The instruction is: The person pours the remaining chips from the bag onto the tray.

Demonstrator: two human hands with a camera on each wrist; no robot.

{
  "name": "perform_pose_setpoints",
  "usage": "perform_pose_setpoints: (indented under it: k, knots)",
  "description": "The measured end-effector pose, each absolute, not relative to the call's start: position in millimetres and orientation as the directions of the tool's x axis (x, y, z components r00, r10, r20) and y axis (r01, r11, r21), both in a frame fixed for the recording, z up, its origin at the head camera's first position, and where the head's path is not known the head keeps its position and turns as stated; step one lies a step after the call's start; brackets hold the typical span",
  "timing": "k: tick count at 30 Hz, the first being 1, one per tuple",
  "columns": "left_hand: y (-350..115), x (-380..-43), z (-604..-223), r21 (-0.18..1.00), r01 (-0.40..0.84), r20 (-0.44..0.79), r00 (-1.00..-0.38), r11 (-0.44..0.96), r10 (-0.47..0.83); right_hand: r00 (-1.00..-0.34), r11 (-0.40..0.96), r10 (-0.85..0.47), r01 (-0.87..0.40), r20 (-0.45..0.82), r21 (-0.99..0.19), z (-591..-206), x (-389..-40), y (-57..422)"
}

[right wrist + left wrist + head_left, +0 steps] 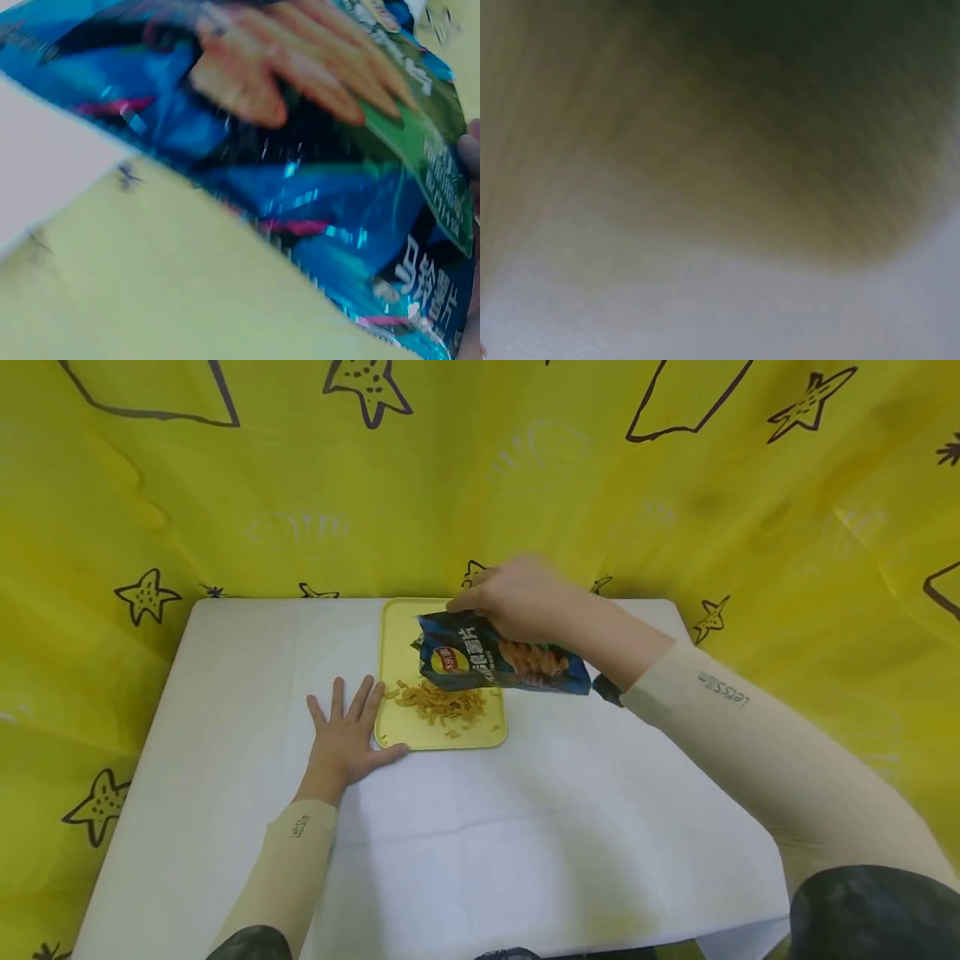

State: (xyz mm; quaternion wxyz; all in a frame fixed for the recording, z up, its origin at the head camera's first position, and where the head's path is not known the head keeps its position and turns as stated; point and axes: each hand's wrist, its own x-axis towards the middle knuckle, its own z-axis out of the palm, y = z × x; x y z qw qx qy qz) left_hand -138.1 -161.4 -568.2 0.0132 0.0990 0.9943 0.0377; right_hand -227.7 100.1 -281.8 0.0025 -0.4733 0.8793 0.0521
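My right hand (525,597), slightly blurred, grips a dark blue potato chip bag (480,652) by its upper edge. The bag lies sideways in the air over a yellow tray (399,647). Its printed side fills much of the right wrist view, where fingertips (471,154) show at the right edge. On the tray's lower half is a heap of broken chips (442,702). With fingers spread, my left hand (343,747) rests at the tray's left edge, the thumb by the near corner. Only blurred sleeve and white cloth appear in the left wrist view.
A white cloth covers the table (480,860). Behind it hangs a yellow curtain (442,502) with starfish drawings, which also runs along both sides. The tray stands near the table's far edge. Part of a dark item (510,953) shows at the bottom.
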Motion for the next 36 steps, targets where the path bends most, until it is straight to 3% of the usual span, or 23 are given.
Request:
perform_pose_setpoints:
  k: [3,7,11,15,21,28,33,36]
  knots:
    - [-162.3,-137.8,-568.1,0.074,0.198,-0.024,-0.979,0.977,0.2,-0.635,0.629,-0.771,-0.771,0.052,-0.096,-295.3,-227.8,134.4]
    - [-162.4,-137.8,-567.9,0.078,0.203,-0.009,-0.979,0.976,0.204,-0.796,0.677,-0.582,-0.589,0.169,-0.441,-324.8,-217.1,181.8]
    - [-160.5,-139.1,-568.8,0.079,0.216,0.004,-0.976,0.973,0.217,-0.909,0.552,-0.323,-0.406,0.262,-0.728,-358.5,-195.3,219.5]
    - [-160.8,-137.1,-566.6,0.081,0.218,0.0,-0.976,0.973,0.218,-0.958,0.346,-0.098,-0.286,0.269,-0.893,-386.0,-173.6,235.3]
    - [-160.2,-131.9,-563.0,0.099,0.226,0.006,-0.974,0.969,0.226,-0.977,0.103,0.169,-0.115,0.131,-0.988,-444.9,-164.4,258.0]
    - [-163.7,-128.3,-568.2,0.109,0.224,0.028,-0.975,0.969,0.222,-0.947,-0.115,0.307,0.06,-0.093,-0.992,-493.8,-164.3,280.0]
    - [-161.6,-130.1,-568.1,0.133,0.242,0.054,-0.97,0.961,0.237,-0.911,-0.172,0.346,0.172,-0.223,-0.97,-516.8,-173.9,302.7]
    - [-159.9,-130.8,-566.7,0.13,0.244,0.06,-0.969,0.961,0.238,-0.886,-0.141,0.364,0.253,-0.288,-0.957,-525.5,-179.3,309.1]
